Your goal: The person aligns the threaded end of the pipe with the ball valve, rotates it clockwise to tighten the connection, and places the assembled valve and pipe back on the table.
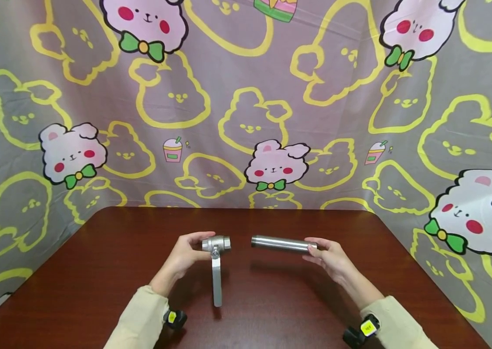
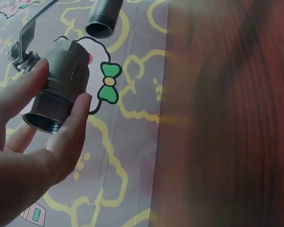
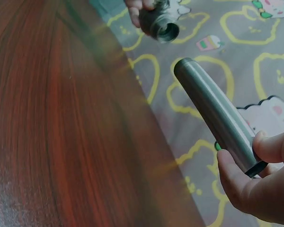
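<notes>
My left hand (image 1: 183, 256) holds a metal ball valve (image 2: 66, 78) between thumb and fingers, above the table. Its long lever handle (image 1: 217, 283) points toward me in the head view. Inside the valve's near opening, threads show in the left wrist view. On the other side, my right hand (image 1: 331, 258) pinches a steel pipe (image 3: 217, 111) by its right end. The pipe's threaded left end (image 2: 100, 26) faces the valve's open port (image 3: 168, 31). A gap separates pipe and valve; they do not touch.
Beneath both hands is a dark reddish-brown wooden table (image 1: 141, 228). A patterned cloth (image 1: 211, 111) with cartoon bears rises behind it and along both sides. Each wrist carries a small black camera mount (image 1: 176, 319).
</notes>
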Demonstrator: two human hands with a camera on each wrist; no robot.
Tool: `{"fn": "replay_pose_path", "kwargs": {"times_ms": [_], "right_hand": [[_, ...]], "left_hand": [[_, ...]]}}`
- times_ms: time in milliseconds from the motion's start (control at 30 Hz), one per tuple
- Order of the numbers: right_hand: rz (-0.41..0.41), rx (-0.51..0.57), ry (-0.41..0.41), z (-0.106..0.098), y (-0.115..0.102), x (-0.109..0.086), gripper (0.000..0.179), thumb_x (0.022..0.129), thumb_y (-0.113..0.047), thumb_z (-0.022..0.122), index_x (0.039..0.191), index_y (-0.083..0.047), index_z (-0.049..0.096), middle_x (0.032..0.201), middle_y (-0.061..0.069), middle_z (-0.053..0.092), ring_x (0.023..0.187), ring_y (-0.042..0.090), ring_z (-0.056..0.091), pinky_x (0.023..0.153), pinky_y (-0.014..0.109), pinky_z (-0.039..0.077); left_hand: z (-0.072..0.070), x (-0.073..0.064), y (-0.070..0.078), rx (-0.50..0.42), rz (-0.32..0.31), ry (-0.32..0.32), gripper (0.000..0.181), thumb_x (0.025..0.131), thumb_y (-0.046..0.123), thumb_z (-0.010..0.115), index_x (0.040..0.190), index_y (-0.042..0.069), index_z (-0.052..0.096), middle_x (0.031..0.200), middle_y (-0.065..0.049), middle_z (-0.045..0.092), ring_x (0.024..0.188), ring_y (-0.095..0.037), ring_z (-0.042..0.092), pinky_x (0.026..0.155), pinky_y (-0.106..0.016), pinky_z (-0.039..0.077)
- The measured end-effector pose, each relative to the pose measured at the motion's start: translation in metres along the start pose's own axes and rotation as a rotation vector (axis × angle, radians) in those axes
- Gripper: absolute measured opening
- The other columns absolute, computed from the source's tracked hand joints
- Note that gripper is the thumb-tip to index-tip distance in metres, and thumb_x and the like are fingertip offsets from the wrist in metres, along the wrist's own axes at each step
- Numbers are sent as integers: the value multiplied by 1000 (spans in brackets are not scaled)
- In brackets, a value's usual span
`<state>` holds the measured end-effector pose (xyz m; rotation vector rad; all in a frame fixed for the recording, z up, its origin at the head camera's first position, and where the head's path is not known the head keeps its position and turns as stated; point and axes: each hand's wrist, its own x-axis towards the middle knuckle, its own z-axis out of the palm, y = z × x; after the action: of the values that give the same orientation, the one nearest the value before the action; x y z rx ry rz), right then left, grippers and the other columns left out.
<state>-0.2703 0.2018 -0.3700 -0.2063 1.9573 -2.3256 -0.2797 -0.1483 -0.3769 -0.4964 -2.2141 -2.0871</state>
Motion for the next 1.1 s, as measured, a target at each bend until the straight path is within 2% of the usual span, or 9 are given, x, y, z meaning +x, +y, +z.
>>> {"fn": "replay_pose_path", "kwargs": {"times_ms": [233, 433, 733, 933, 1100], "right_hand": [[-16, -2, -19, 6, -7, -8, 33, 86, 9, 48, 117, 19, 43, 94, 9, 50, 79, 16, 59, 82, 41, 43], [-25, 30, -42, 10, -8, -12, 26, 86, 8, 47, 111, 12, 52, 98, 10, 49, 80, 18, 61, 80, 37, 46], [-41, 49, -95, 16, -6, -15, 21, 85, 7, 51, 99, -3, 62, 97, 7, 53, 81, 16, 60, 78, 37, 46], [-42, 32, -102, 19, -6, -16, 20, 85, 6, 52, 103, 2, 60, 97, 6, 54, 82, 15, 59, 78, 36, 47], [-22, 54, -79, 20, -6, -16, 18, 85, 5, 53, 100, -1, 62, 96, 7, 53, 80, 16, 59, 78, 36, 47]], "left_hand": [[7, -2, 3, -35, 13, -41, 51, 63, -15, 64, 113, -17, 51, 99, -16, 60, 77, -17, 56, 64, -25, 47], [12, -3, 5, -45, 28, -56, 52, 63, -16, 63, 113, -16, 51, 97, -14, 60, 77, -17, 56, 64, -25, 46], [18, -7, 8, 20, 18, -65, 48, 63, -12, 65, 111, -12, 55, 95, -12, 62, 77, -17, 56, 66, -25, 46], [21, -7, 11, 20, 13, -75, 48, 64, -12, 66, 111, -10, 56, 97, -14, 61, 78, -18, 56, 66, -26, 46], [22, -8, 14, 14, 5, -83, 48, 64, -13, 67, 111, -11, 56, 97, -14, 61, 78, -18, 56, 66, -26, 46]]}}
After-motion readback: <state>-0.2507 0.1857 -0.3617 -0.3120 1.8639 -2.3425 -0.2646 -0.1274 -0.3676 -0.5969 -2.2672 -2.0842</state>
